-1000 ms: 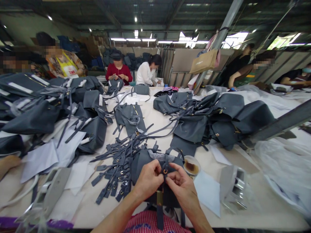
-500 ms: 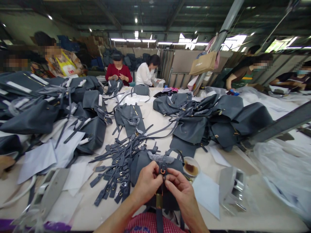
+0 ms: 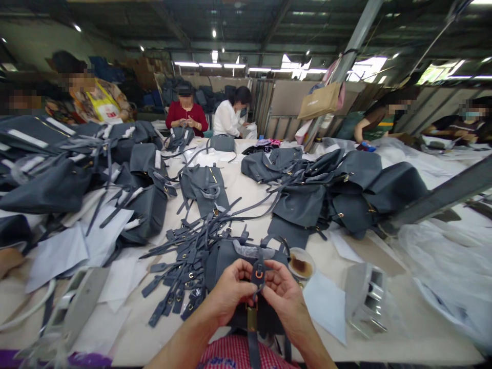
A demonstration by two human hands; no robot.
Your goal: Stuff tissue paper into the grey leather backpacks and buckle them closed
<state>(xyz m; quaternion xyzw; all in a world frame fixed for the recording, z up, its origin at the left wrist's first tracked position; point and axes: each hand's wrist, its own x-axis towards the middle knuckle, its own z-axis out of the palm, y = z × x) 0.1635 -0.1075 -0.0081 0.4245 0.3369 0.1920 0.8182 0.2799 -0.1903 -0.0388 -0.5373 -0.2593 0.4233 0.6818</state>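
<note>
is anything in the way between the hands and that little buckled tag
Nothing visible stands between them: the left hand and right hand hold the buckled tag from either side, over the dark bag. The dish with brown contents sits off to the side.

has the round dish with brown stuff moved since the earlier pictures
No, not visibly: the dish keeps its place against the pale blue sheet beside it.

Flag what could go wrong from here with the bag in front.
1. The round tub of brown stuff sits close to the bag; a bump might smear it.
2. Loose buckled straps crowd the bag's left side and could snag or get mixed in.
3. The left hand and right hand pinch a small buckled tab; it may slip.
</note>
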